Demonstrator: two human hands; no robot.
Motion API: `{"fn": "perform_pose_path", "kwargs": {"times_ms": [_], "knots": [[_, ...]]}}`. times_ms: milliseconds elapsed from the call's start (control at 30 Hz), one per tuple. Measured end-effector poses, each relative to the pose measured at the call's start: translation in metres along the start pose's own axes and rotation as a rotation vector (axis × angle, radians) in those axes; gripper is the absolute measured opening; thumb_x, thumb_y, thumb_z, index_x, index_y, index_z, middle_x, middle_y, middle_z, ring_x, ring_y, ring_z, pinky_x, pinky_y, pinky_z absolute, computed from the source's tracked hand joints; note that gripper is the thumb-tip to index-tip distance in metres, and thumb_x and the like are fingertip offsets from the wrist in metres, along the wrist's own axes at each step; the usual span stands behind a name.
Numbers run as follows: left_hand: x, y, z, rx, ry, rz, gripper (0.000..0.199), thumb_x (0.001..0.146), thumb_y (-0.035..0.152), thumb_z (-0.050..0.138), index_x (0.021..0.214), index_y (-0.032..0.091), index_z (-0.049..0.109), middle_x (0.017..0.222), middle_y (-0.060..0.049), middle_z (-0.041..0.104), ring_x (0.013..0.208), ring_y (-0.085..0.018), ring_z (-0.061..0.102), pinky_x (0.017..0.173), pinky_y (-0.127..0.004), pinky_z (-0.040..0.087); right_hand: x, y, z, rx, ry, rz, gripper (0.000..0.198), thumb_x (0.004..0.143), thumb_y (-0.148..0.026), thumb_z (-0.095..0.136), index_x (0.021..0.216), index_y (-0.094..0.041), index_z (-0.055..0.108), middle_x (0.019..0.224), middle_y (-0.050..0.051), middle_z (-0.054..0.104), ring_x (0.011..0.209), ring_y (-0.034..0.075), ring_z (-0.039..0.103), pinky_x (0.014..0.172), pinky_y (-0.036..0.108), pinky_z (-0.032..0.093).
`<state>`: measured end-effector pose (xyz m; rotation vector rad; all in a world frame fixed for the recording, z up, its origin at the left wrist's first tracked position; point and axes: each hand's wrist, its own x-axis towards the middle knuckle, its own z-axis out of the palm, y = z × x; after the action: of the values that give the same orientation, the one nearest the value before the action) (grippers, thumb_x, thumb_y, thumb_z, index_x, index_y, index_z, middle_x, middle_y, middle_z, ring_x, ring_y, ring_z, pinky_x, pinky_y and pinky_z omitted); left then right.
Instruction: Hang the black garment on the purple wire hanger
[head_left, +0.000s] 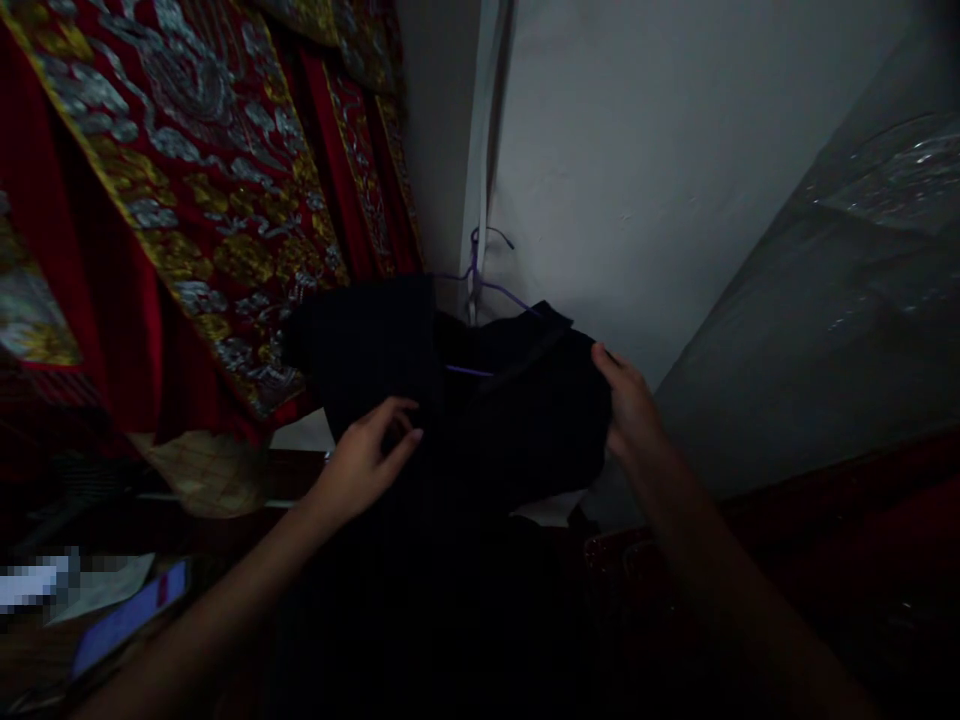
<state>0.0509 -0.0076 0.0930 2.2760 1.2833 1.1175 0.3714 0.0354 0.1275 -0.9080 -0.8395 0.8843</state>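
A dark, nearly black garment (525, 420) hangs on a thin purple hanger (504, 292), whose hook and part of its bar show. My left hand (375, 445) is at the garment's front, left of the middle. Its fingers curl toward the thumb at the cloth, in what looks like a loose pinch; the shadow hides the exact hold. On the garment's right side, my right hand (628, 400) grips the edge, thumb in front and the other fingers mostly hidden behind. The lower part of the garment fades into darkness.
Red cloth with gold and silver embroidery (225, 200) hangs at the left. Behind the hanger runs a pale vertical strip (484, 130) along the white wall (637, 150). Clear plastic sheeting (840, 260) covers the right. A lit phone (131, 620) lies at lower left beside paper (105, 585).
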Motion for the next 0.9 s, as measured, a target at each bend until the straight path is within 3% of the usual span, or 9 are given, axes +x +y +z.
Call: {"fn": "perform_pose_path", "kwargs": {"times_ms": [167, 300, 400, 500, 600, 667, 733, 833, 900], "knots": [[0.013, 0.003, 0.046, 0.062, -0.083, -0.207, 0.045, 0.091, 0.063, 0.056, 0.085, 0.021, 0.071, 0.078, -0.007, 0.074, 0.071, -0.023, 0.069, 0.062, -0.031, 0.043, -0.006, 0.017, -0.017, -0.074, 0.005, -0.037, 0.040, 0.074, -0.055, 0.081, 0.097, -0.023, 0.073, 0.098, 0.006, 0.079, 0.099, 0.027, 0.075, 0.084, 0.041, 0.062], [0.031, -0.004, 0.057, 0.007, 0.119, -0.278, 0.042, 0.093, 0.049, 0.051, 0.065, 0.020, 0.060, 0.063, -0.006, 0.065, 0.060, -0.020, 0.062, 0.056, -0.029, 0.036, 0.010, 0.026, -0.022, -0.105, -0.003, -0.091, 0.041, 0.075, -0.054, 0.080, 0.100, -0.023, 0.073, 0.100, 0.005, 0.078, 0.101, 0.025, 0.073, 0.088, 0.038, 0.060], [0.029, -0.012, 0.059, -0.193, 0.250, -0.318, 0.035, 0.090, 0.041, 0.045, 0.063, 0.022, 0.050, 0.059, -0.002, 0.057, 0.057, -0.017, 0.055, 0.054, -0.028, 0.037, 0.011, 0.046, -0.027, -0.102, 0.144, -0.155, 0.041, 0.077, -0.055, 0.076, 0.101, -0.021, 0.073, 0.103, 0.005, 0.077, 0.102, 0.022, 0.072, 0.092, 0.036, 0.057], [0.007, -0.009, 0.064, -0.418, 0.308, -0.394, 0.033, 0.088, 0.045, 0.048, 0.064, 0.022, 0.048, 0.057, 0.001, 0.051, 0.054, -0.016, 0.050, 0.051, -0.027, 0.037, -0.024, 0.085, -0.034, -0.101, 0.431, -0.350, 0.036, 0.091, -0.053, 0.060, 0.107, -0.022, 0.069, 0.108, 0.006, 0.075, 0.104, 0.021, 0.071, 0.095, 0.038, 0.054], [-0.021, 0.004, 0.073, -0.567, 0.327, -0.484, 0.034, 0.087, 0.050, 0.053, 0.068, 0.023, 0.051, 0.058, 0.002, 0.049, 0.053, -0.015, 0.049, 0.049, -0.027, 0.038, -0.096, 0.127, -0.036, -0.209, 0.613, -0.501, 0.019, 0.094, -0.040, 0.060, 0.108, -0.029, 0.067, 0.111, 0.004, 0.073, 0.106, 0.024, 0.069, 0.087, 0.038, 0.055], [-0.035, 0.016, 0.078, -0.613, 0.328, -0.505, 0.033, 0.086, 0.052, 0.056, 0.070, 0.023, 0.053, 0.062, 0.002, 0.050, 0.056, -0.016, 0.051, 0.050, -0.027, 0.040, -0.146, 0.144, -0.029, -0.256, 0.544, -0.395, 0.009, 0.094, -0.033, 0.060, 0.099, -0.031, 0.068, 0.092, 0.002, 0.073, 0.088, 0.025, 0.071, 0.074, 0.037, 0.055], [-0.044, 0.028, 0.079, -0.643, 0.326, -0.494, 0.033, 0.085, 0.052, 0.059, 0.069, 0.024, 0.054, 0.064, 0.001, 0.052, 0.058, -0.017, 0.053, 0.052, -0.028, 0.043, -0.181, 0.147, -0.016, -0.241, 0.263, -0.192, 0.011, 0.095, -0.034, 0.059, 0.093, -0.030, 0.069, 0.070, -0.001, 0.067, 0.065, 0.023, 0.066, 0.062, 0.035, 0.053], [-0.053, 0.045, 0.076, -0.673, 0.323, -0.453, 0.033, 0.086, 0.050, 0.062, 0.066, 0.024, 0.053, 0.062, 0.001, 0.051, 0.059, -0.017, 0.052, 0.055, -0.029, 0.045, -0.194, 0.131, 0.009, -0.202, -0.116, 0.013, 0.017, 0.092, -0.042, 0.065, 0.097, -0.027, 0.070, 0.073, 0.001, 0.070, 0.066, 0.021, 0.067, 0.061, 0.033, 0.053], [-0.058, 0.055, 0.073, -0.686, 0.331, -0.434, 0.033, 0.087, 0.049, 0.062, 0.066, 0.024, 0.054, 0.062, 0.001, 0.050, 0.058, -0.017, 0.050, 0.056, -0.030, 0.044, -0.188, 0.117, 0.023, -0.200, -0.202, 0.041, 0.022, 0.086, -0.043, 0.071, 0.098, -0.025, 0.069, 0.083, 0.003, 0.072, 0.076, 0.022, 0.070, 0.067, 0.032, 0.055]]}}
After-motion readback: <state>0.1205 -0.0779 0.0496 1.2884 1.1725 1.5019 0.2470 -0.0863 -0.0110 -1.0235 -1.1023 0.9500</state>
